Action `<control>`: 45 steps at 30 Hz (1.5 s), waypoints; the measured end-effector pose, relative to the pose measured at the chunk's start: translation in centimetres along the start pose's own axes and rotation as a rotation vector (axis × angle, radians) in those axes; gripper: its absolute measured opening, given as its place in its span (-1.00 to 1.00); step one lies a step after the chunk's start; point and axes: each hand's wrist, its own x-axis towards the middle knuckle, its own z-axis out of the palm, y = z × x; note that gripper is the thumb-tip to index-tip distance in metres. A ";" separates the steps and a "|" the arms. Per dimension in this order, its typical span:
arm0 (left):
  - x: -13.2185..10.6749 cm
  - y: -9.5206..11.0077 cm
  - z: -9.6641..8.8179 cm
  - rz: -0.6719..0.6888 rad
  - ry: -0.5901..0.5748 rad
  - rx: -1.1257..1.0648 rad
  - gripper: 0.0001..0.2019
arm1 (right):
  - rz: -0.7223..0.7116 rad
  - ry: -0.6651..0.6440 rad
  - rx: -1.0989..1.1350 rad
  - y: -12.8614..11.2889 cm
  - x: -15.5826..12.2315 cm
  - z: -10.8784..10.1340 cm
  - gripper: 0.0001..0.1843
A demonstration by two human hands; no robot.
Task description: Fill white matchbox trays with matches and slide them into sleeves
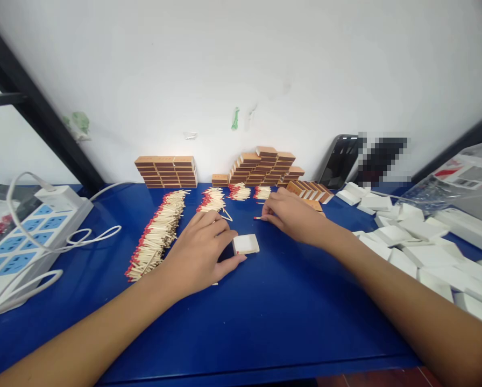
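- Evidently, the small, open, shallow white cardboard tray (247,242) is set on the glossy blue tabletop (273,317), between the hands; matches seem to be laid along its near wall.
- Its left end is bracketed by the left hand (204,247), thumb and forefinger apart at its near and left edges; how firmly it is pressed cannot be told.
- A slim, red-tipped wooden match (257,218) is apparently pinched by the right hand (285,212), fingertips together, most of the stick hidden.
- The tray is judged light, easily slid and crushable, best gripped softly by opposite walls.
- The match is judged stiff but snappable, best taken mid-stick.
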 end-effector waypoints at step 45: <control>0.0 0.4 0.2 0.021 0.007 0.012 -0.69 | 0.034 0.108 -0.143 2.2 0.2 1.4 -0.59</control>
